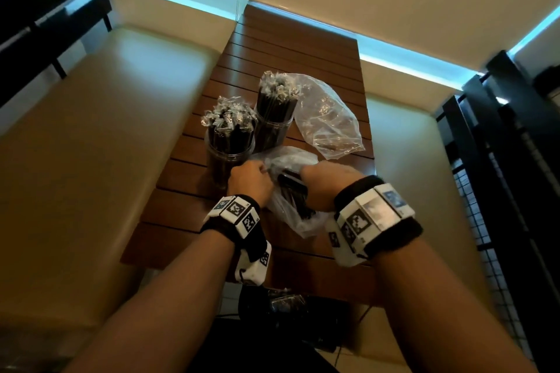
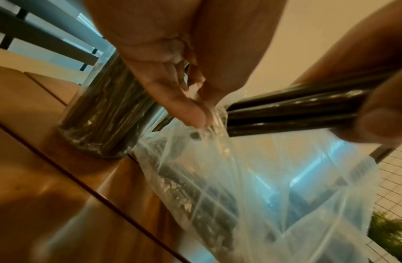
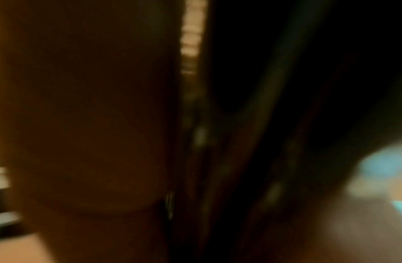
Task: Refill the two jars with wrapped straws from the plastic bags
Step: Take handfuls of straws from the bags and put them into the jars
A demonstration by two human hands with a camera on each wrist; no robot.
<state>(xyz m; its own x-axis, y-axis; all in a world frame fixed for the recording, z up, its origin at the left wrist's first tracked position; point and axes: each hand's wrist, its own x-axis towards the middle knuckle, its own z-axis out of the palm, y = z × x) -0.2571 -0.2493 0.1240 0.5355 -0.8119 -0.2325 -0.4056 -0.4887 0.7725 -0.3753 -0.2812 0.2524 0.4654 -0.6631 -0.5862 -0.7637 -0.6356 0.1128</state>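
Observation:
Two clear jars stand on the slatted wooden table [image 1: 188, 218], both packed with black wrapped straws: the near jar [image 1: 228, 151] and the far jar [image 1: 272, 124]. In front of them lies a plastic bag [image 1: 291, 215] holding more straws. My left hand [image 1: 250, 180] pinches the bag's rim [image 2: 209, 122] beside the near jar [image 2: 105, 113]. My right hand [image 1: 321, 185] grips a bundle of black straws [image 2: 292, 113] at the bag's mouth. The right wrist view is dark and blurred, showing only a thumb [image 3: 94, 124] against dark straws [image 3: 251, 124].
An empty crumpled plastic bag [image 1: 327, 118] lies to the right of the far jar. Beige bench seats [image 1: 85, 142] flank the narrow table on both sides. Dark railings [image 1: 515, 160] stand at the right and upper left.

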